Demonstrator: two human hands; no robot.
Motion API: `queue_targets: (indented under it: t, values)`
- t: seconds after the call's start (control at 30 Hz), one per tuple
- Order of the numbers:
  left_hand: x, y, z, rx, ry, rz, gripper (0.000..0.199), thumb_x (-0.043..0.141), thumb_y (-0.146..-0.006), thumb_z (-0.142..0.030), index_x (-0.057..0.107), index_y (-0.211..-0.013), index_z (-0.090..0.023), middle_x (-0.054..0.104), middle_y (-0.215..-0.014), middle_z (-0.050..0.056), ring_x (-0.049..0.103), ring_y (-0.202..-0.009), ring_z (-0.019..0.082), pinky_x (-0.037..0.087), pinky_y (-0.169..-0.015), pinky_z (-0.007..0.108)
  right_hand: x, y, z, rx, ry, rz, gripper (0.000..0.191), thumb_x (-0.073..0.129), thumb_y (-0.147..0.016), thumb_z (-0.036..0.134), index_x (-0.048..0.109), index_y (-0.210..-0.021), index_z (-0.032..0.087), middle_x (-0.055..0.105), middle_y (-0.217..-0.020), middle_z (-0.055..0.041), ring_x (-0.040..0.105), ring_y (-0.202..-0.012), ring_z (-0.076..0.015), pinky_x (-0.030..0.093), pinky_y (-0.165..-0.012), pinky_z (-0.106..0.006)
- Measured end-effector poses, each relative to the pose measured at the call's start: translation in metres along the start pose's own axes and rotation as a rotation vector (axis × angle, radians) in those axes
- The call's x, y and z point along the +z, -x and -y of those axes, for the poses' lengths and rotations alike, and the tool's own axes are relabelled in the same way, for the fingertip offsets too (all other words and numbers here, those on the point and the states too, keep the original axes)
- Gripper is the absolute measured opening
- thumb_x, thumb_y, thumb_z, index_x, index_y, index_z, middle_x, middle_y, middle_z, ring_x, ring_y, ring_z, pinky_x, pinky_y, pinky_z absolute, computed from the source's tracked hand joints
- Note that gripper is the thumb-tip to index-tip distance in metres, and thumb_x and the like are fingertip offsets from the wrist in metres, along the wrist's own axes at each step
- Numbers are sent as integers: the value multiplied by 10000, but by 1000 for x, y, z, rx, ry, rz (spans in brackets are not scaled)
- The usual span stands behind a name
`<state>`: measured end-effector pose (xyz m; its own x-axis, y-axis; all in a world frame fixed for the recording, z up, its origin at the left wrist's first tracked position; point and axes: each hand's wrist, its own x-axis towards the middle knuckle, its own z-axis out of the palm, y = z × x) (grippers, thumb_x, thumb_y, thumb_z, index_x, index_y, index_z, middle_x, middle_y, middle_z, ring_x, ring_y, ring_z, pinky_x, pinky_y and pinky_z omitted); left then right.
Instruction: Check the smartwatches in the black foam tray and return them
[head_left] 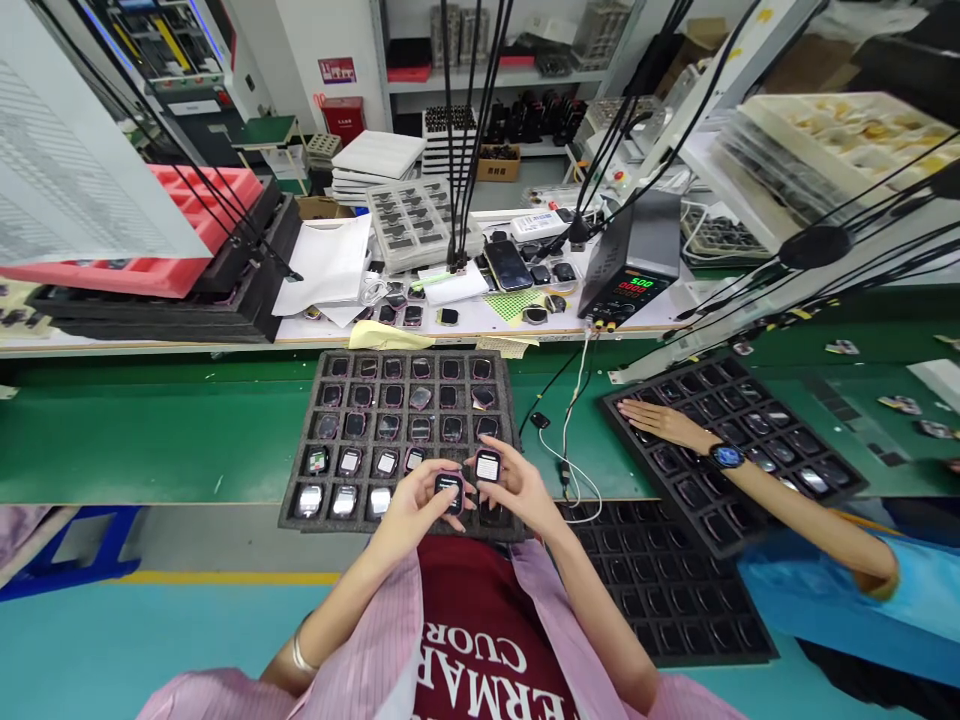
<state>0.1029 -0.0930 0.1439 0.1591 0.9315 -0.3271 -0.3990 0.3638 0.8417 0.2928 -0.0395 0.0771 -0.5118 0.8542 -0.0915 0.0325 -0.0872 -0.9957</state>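
My left hand [417, 508] holds a square smartwatch [449, 492] with a lit dark screen, its thumb on the face. Beside it, my right hand [519, 486] grips a second smartwatch [488, 465] that shows a white screen with text. Both watches are held close together over the lower right part of a dark foam tray [291, 500]. Rows of square watches sit in the tray's compartments. In its two lower rows, several watches have lit or bright screens, while most in the upper rows look dark.
A co-worker's hand [660, 422] rests on another foam tray [720, 545] at the right, above a further tray [757, 650]. A power supply [634, 260], phone [508, 265] and papers [322, 265] occupy the shelf ahead. Cables [574, 430] lie between the trays; black cords hang overhead.
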Motion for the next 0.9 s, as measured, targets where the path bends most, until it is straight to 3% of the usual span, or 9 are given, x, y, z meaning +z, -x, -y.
queue_targets:
  t: [0.07,0.2,0.33,0.4,0.47,0.53,0.67,0.83,0.9]
  values:
    - [-2,0,2,3,9,12,403,704,-776,-364,557,-1096,-169,689,-923,86,688,-809,219,585,-571,281,2,-12,-21,-34,305,44,571,569,-861,241,349,-1386,204,667,-1030,-82,676,-669,-157,563,-538,-271]
    - [-4,3,3,5,11,47,398,690,-783,-347,543,-1114,-181,665,-949,81,683,-828,225,585,-602,297,13,-28,-49,-71,549,15,446,620,-805,224,535,-1242,185,632,-1027,-84,655,-870,-227,561,-745,-394]
    - [-9,5,11,27,-97,84,531,697,-763,-225,449,-1232,-228,612,-1073,82,657,-938,216,568,-718,309,7,-26,-49,-91,707,-33,388,662,-798,281,605,-1177,226,571,-1146,-104,554,-1083,-278,493,-898,-441]
    - [-15,2,24,33,-253,97,584,666,-770,-165,402,-1282,-257,571,-1159,83,641,-992,210,545,-819,349,-2,-20,-47,-65,767,-112,252,570,-876,288,635,-1106,209,573,-1096,-120,541,-1069,-291,472,-906,-469]
    - [-24,-7,42,82,-478,94,515,637,-774,-147,447,-1242,-247,551,-1190,85,629,-1011,219,509,-895,403,-8,-13,-48,-23,809,-209,206,482,-924,268,657,-994,184,579,-1009,-135,541,-1020,-311,456,-896,-505]
    - [-32,-19,63,128,-682,88,471,673,-726,-139,519,-1162,-230,560,-1180,79,561,-1116,257,430,-999,456,-9,-8,-53,12,821,-288,186,487,-920,260,653,-941,179,577,-967,-140,540,-990,-323,449,-886,-517]
    - [-40,-32,95,99,-690,99,474,660,-668,-59,550,-1104,-209,588,-1129,65,539,-1118,258,384,-1031,462,-2,-5,-62,53,745,-401,166,553,-881,287,634,-969,171,558,-995,-144,561,-957,-321,462,-861,-515]
    - [-37,-29,107,20,-580,85,564,628,-672,-60,463,-1195,-190,596,-1053,59,601,-934,198,515,-777,325,3,-4,-56,39,501,-421,238,644,-810,416,609,-788,182,585,-938,-101,623,-866,-264,520,-803,-443]
    - [-35,-28,105,-1,-521,68,507,625,-687,-88,463,-1158,-182,599,-985,41,610,-841,167,511,-686,270,4,-1,-50,36,375,-420,279,599,-838,466,583,-831,188,621,-992,-102,651,-844,-231,549,-743,-389]
